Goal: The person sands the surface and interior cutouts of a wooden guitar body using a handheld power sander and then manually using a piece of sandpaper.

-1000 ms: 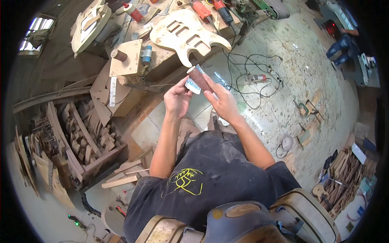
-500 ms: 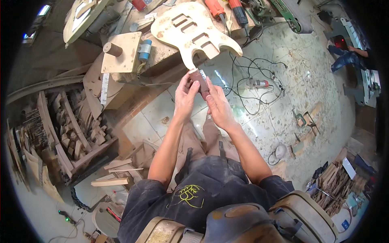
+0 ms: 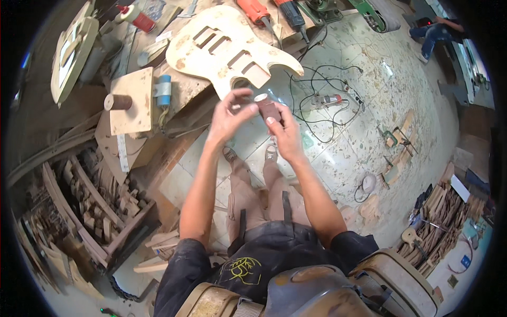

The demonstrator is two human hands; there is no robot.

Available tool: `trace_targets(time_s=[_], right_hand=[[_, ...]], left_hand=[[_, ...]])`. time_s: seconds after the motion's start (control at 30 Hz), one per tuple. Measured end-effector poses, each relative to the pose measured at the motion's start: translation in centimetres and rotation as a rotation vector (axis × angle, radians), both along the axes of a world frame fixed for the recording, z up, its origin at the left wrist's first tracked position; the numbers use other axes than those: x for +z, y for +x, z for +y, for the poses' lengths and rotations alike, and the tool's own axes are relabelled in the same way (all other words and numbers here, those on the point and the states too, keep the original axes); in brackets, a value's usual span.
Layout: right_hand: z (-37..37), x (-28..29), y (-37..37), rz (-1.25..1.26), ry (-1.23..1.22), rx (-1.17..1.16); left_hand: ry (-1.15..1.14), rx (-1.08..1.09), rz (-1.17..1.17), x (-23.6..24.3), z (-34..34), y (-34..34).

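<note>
My right hand (image 3: 288, 138) grips a short cylinder wrapped in brown sandpaper (image 3: 270, 111), its pale round end pointing up and away from me. Beside its upper end, my left hand (image 3: 228, 120) is open, fingers apart and slightly blurred, with nothing visible in it. Just beyond both hands, a pale wooden electric guitar body (image 3: 222, 50) with rectangular cavities lies on the workbench, its two horns reaching past the near edge. I cannot make out whether the left fingertips brush the sandpaper.
Left on the bench are a square board (image 3: 127, 120) with a brown cylinder and a blue roll (image 3: 163, 90). A glue bottle (image 3: 138, 20) and red power tool (image 3: 252, 10) lie farther back. Cables (image 3: 322, 79) cross the floor. Wood offcuts (image 3: 100, 201) fill a crate; a person (image 3: 438, 31) sits far right.
My left hand has let go of the sandpaper-wrapped cylinder and moved left, its fingers opening. The right hand keeps hold. The whole view has shifted, so the bench appears farther left.
</note>
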State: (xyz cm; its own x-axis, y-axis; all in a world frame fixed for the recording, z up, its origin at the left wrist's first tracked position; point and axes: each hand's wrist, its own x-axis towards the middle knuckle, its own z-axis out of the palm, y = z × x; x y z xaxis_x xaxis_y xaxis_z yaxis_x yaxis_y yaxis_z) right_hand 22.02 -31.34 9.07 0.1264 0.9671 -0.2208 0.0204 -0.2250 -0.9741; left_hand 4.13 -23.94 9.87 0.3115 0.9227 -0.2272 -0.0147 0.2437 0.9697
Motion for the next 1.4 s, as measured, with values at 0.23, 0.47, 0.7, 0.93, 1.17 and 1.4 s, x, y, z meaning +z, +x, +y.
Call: trace_targets(time_s=[0.23,0.47,0.7,0.93,1.17,1.4], right_hand=[[6.0,-7.2,4.5,-0.389,0.240,-0.150],[11.4,-10.6,5.5,-0.514,0.477,-0.004],[12.7,-9.4,6.1,-0.711,0.398,0.147],[12.6,-9.8,5.6,-0.766,0.553,0.092],[13.6,-9.0,5.1,-0.813,0.508,0.124],[15.1,-8.6,4.4,-0.912,0.626,0.083]], left_hand=[[0.706,0.180,0.826,-5.7,16.2,-0.3],[0.630,0.059,1.277,-8.2,22.6,2.7],[0.621,0.065,1.371,-7.8,22.8,2.2],[0.648,0.090,1.336,-7.9,22.8,2.7],[0.626,0.099,1.352,-7.8,23.1,2.8],[0.697,0.102,1.348,-8.2,22.8,2.4]])
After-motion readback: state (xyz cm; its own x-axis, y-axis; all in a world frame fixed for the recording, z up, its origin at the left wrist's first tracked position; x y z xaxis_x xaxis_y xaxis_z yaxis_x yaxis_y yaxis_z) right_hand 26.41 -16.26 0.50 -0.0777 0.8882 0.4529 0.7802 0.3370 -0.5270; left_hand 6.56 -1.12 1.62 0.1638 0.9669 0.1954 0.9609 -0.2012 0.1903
